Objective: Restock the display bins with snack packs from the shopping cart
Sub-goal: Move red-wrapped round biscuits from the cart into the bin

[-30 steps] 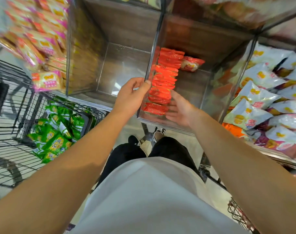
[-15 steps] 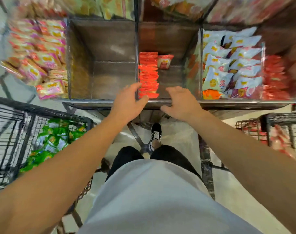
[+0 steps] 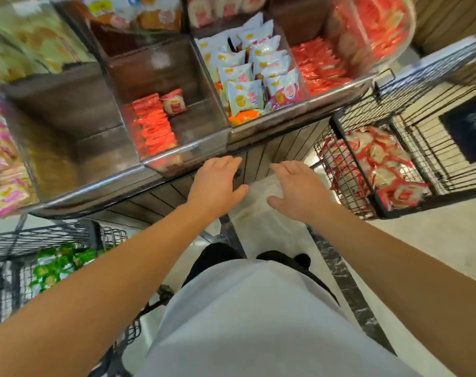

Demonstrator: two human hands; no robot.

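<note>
We see a bright, even light from above with only soft shadows. The clear bin fronts (image 3: 193, 148) shine with white glare. Most of the picture is smeared by blur, worst at the top corners. Straight lines bend near the edges, like the wire cart (image 3: 410, 110).

Pale glossy floor (image 3: 435, 240), dark marbled strip (image 3: 348, 289); wood-slat counter front (image 3: 272, 151); black chalkboard sign (image 3: 470, 126) right.

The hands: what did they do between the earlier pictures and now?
Both the left hand and the right hand let go of the row of red snack packs and drew back out of the clear bin, empty. The row stayed in place.
</note>
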